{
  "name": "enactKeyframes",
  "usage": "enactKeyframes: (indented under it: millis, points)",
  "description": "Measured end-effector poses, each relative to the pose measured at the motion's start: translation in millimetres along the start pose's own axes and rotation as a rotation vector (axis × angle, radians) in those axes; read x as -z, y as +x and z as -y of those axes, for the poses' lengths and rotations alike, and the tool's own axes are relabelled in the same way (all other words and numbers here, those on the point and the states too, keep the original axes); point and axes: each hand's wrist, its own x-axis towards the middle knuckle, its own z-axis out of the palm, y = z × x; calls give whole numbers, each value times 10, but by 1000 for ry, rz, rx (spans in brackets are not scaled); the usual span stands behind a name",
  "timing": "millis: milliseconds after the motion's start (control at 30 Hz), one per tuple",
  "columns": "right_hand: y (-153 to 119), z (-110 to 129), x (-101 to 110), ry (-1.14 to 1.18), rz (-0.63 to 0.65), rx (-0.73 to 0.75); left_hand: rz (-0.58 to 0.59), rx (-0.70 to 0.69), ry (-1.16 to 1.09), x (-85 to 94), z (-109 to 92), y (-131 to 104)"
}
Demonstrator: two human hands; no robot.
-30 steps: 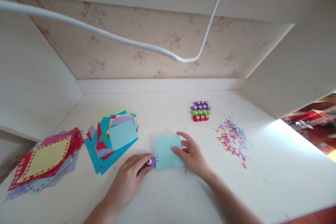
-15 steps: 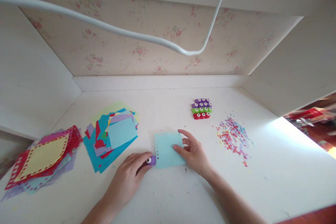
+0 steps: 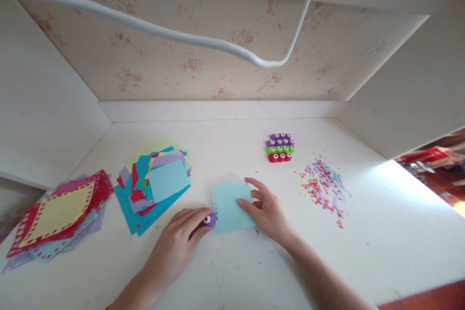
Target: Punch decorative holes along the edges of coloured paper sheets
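Note:
A small purple craft paper punch [image 3: 209,220] with a white and dark round button is pinched between the thumb and fingers of my left hand [image 3: 183,232]. The punch sits at the left edge of a light blue paper sheet [image 3: 232,208], overlapping its margin. Small holes run along the sheet's top and left edges. My right hand [image 3: 265,208] grips the sheet by its right side, thumb on top and the other fingers around the edge.
Loose coloured paper [image 3: 169,181] is piled left of the sheet. Farther left lies a stack of edge-punched sheets [image 3: 60,213]. Rows of purple, green and red punches [image 3: 280,147] stand at the back right, beside scattered confetti [image 3: 323,184]. A white cable [image 3: 174,34] crosses overhead.
The punch has shifted slightly right, farther onto the paper's left edge, covering a hole seen there before. My right hand keeps its hold on the sheet. The camera view has tilted slightly.

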Motion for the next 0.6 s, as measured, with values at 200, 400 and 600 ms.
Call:
enactKeyframes:
  millis: [200,400,600]
  points:
    - [-58,-3,-46,-285,-2,148,29,-11,43,5,-15,-13]
    - [-124,108,70,-755,-34,499,25,32,86,36,-53,-62]
    - [-129,155,66,-1007,241,574,42,-11,106,52,-110,-35]
